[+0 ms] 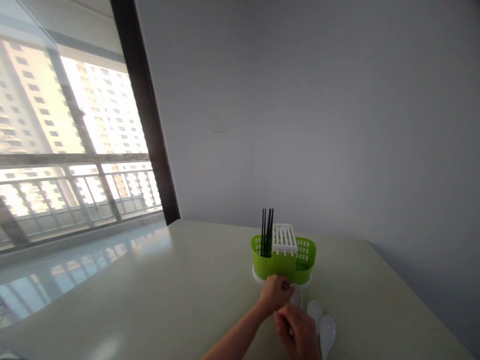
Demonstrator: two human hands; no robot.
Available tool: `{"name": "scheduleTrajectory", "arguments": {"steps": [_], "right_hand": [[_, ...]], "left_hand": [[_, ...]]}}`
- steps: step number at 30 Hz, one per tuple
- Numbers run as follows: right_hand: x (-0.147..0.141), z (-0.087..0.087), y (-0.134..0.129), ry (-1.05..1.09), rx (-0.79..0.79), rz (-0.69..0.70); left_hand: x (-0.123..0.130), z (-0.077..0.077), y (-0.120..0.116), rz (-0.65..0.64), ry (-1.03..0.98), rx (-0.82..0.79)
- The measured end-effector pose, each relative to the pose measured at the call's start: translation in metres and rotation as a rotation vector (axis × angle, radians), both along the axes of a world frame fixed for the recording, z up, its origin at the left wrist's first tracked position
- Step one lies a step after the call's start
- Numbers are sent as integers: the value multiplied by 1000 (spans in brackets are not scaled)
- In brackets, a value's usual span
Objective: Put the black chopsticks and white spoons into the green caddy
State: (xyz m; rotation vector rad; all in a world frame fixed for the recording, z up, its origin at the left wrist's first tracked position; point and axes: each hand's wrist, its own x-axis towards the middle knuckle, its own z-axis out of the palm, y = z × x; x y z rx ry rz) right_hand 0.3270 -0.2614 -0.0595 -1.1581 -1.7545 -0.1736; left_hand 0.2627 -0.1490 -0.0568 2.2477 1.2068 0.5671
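Two hands met near the green caddy [284,265]: your left hand [275,292] clenched a white spoon [296,297], right hand [298,332] grip unclear, so lifting it slowly and upright seemed wise.

No legible text, labels or numbers anywhere.

A small white plastic soup spoon [296,297] lies at the foot of a lime-green plastic cutlery caddy [284,262], mostly hidden under the closed left hand [275,292], which grips it. Two more white plastic soup spoons [321,325] lie side by side just right of the right hand [300,332], bowls up and pointing away, handles running towards the near edge. The green caddy stands upright on a white base, with black chopsticks [267,232] upright in its left compartment and a white slotted insert [284,237] in the middle.
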Motion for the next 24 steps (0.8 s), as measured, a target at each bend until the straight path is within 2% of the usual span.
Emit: {"name": "scheduleTrajectory", "arguments": {"steps": [2,5,8,10,13,16,19,21,24], "right_hand": [[0,-3,1,136,-109,-15],[0,-5,3,319,-180,-79],[-1,-8,5,316,-257,-98],[-1,-12,7,245,-329,-72],[-3,-19,10,134,-375,-36],[-3,-22,11,84,-382,-35],[-2,-22,10,86,-376,-17],[-1,-21,10,98,-381,8],[3,-21,10,140,-414,22]], "left_hand": [[-18,13,-4,48,-63,77],[-47,37,-16,89,-197,243],[-70,54,-33,68,-249,426],[-80,58,-42,22,-247,553],[-87,54,-52,-35,-231,723],[-90,49,-58,-62,-201,833],[-93,54,-60,-89,-166,909],[-97,66,-59,-90,-177,962],[-107,99,-48,-22,-263,1041]]}}
